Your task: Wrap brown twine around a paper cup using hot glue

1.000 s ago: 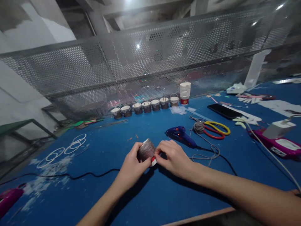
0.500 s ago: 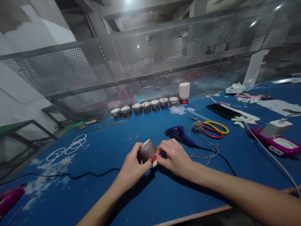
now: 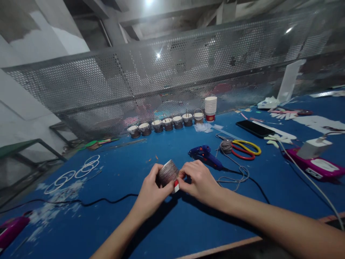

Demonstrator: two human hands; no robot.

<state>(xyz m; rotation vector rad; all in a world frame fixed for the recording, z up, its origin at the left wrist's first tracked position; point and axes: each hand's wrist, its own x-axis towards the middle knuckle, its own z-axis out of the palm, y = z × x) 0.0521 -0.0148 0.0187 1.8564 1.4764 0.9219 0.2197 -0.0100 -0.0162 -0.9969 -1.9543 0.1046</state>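
My left hand (image 3: pixel 152 189) is closed round a paper cup (image 3: pixel 176 186) lying tilted on its side just above the table. Grey yarn (image 3: pixel 168 173) is wound tightly round most of the cup; a red and white strip stays bare near one end. My right hand (image 3: pixel 198 180) pinches the yarn at the cup's right side, thumb against forefinger, and its fingertips hide the exact spot. Loose yarn runs from behind the right wrist to a grey yarn ball (image 3: pixel 225 146). Beyond the right hand lies a blue glue gun (image 3: pixel 206 155).
Along the back stand several wrapped cups (image 3: pixel 167 124) and a stack of paper cups (image 3: pixel 210 108). Red and yellow-handled scissors (image 3: pixel 246 148), a black phone (image 3: pixel 254 128) and a purple power strip (image 3: pixel 318 163) lie right. White rings (image 3: pixel 87 166) and a black cable (image 3: pixel 102 200) lie left.
Both hands and the cup stay almost in place, with the cup turned or shifted only very slightly. The camera view has moved a little.
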